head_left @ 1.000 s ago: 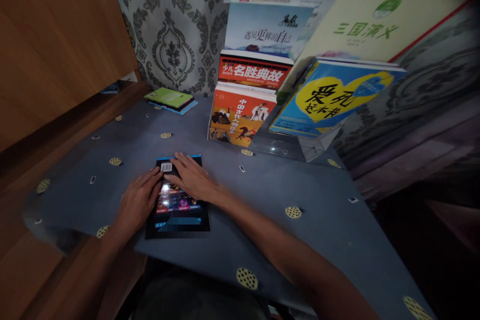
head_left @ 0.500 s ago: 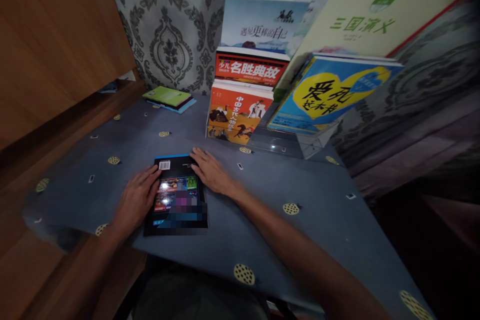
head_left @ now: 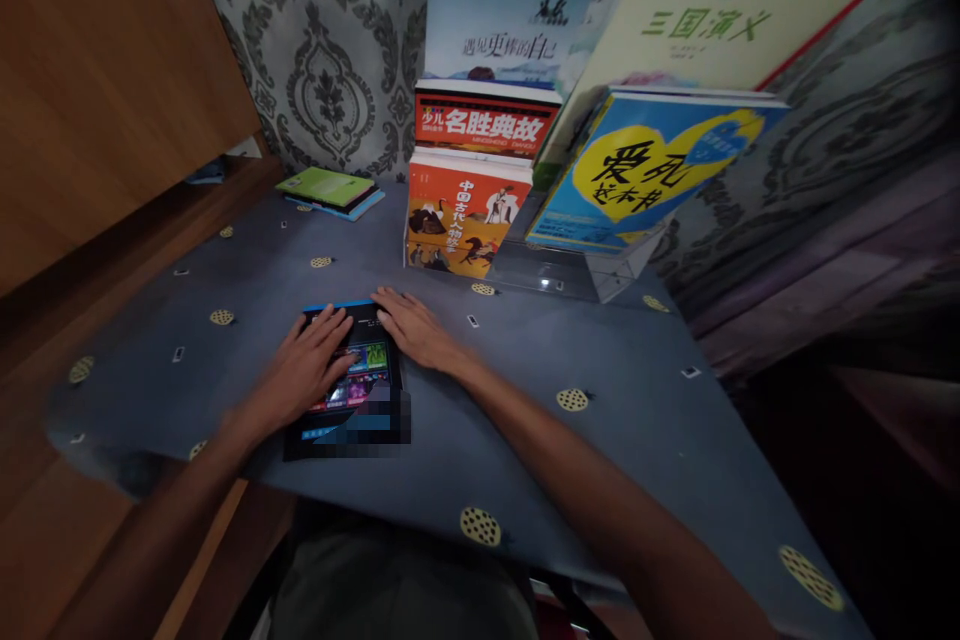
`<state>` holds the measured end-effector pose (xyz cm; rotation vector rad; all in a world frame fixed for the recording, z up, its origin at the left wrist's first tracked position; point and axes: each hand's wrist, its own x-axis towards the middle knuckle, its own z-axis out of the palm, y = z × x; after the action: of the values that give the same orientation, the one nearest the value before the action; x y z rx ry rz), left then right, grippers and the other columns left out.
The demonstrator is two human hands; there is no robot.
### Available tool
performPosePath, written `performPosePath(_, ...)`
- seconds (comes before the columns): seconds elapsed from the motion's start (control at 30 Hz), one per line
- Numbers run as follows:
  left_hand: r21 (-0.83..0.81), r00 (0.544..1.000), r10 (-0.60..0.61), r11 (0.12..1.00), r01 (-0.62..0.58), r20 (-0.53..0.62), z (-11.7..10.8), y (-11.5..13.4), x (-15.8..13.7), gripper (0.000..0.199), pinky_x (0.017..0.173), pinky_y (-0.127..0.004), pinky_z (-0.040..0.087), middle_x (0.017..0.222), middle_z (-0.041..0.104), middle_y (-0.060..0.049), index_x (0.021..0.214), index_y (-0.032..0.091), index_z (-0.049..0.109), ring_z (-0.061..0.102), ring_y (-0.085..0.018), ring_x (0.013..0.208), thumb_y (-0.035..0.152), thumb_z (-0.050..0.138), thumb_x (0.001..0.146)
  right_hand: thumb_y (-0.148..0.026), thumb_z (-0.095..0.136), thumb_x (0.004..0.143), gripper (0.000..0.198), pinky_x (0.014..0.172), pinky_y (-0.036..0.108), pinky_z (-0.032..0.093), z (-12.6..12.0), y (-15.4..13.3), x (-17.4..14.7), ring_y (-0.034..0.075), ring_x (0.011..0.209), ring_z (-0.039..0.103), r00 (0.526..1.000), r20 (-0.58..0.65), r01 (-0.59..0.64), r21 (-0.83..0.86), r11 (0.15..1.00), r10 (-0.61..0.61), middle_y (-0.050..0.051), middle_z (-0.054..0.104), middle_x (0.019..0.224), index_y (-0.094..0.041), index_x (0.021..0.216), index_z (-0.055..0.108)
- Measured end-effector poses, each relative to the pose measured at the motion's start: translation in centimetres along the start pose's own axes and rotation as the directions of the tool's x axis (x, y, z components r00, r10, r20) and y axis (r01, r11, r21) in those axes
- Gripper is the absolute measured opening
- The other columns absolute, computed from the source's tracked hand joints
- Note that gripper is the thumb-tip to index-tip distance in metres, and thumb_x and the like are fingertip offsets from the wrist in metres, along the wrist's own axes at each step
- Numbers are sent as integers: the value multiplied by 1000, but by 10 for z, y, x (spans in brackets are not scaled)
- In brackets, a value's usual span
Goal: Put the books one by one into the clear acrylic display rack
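Note:
A black book (head_left: 375,360) with rows of small coloured pictures lies shut and flat on the cloth-covered table. Its blue top edge faces away from me, and part of its lower right is blurred into blocks. My left hand (head_left: 306,360) rests flat across the upper left of the cover, fingers stretched out, hiding that corner. Along the upper right edge lies my right hand (head_left: 412,327), its fingers extended and touching the book's corner. Neither hand is wrapped round anything.
A clear stand (head_left: 615,275) at the back holds several upright books, among them an orange one (head_left: 465,215) and a blue and yellow one (head_left: 645,170). A small stack of thin books (head_left: 330,188) lies at the back left. Wooden furniture (head_left: 112,100) borders the left side.
My left hand has slid from the book's left edge onto its cover, over the barcode area. My right hand stays at the upper right corner. The view has shifted slightly.

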<state>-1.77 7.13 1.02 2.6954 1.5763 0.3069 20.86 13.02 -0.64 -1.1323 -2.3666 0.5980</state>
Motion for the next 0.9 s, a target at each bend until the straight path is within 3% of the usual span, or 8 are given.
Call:
performPosePath(0.17, -34, 985, 166, 986, -164, 55, 2, 26, 1, 54, 122, -53, 26, 158, 45, -12, 151, 18, 44, 30, -25, 153, 44, 35, 105, -34, 28, 107, 50, 124, 49, 27, 0, 0, 0, 21, 151, 34, 1000, -4, -9, 14, 1000, 9, 14, 43, 159, -16, 150, 45)
performPosePath(0.43, -74, 912, 403, 914, -398, 70, 0, 69, -41, 63, 127, -47, 17, 159, 44, -8, 161, 25, 22, 35, -20, 150, 49, 40, 105, -33, 37, 105, 47, 124, 51, 27, 5, 1, 0, 22, 151, 34, 1000, -26, 14, -28, 1000, -15, 15, 44, 158, -17, 148, 49)
performPosePath(0.6, -29, 905, 420, 908, -419, 71, -3, 78, -54, 67, 128, -46, 15, 161, 42, -8, 161, 22, 19, 34, -21, 151, 52, 39, 104, -32, 42, 104, 47, 123, 51, 28, 2, -4, -2, 24, 150, 36, 1000, -21, 10, -76, 997, -12, 18, 46, 156, -12, 146, 51)
performPosePath(0.8, -10, 915, 400, 917, -400, 57, -4, 81, -66, 81, 123, -50, 27, 164, 34, -14, 159, 25, 27, 32, -30, 151, 67, 49, 94, -34, 48, 102, 44, 120, 50, 33, -1, -5, -10, 26, 142, 47, 998, -47, 24, -110, 994, -30, 18, 55, 148, -13, 141, 56)
performPosePath(0.9, 16, 896, 440, 897, -442, 61, -4, 81, -76, 86, 122, -51, 28, 163, 35, -16, 158, 24, 31, 32, -32, 151, 72, 51, 89, -35, 48, 102, 45, 119, 52, 34, -5, -6, -26, 28, 139, 48, 998, -48, 36, -122, 992, -42, 18, 56, 147, -14, 142, 56)
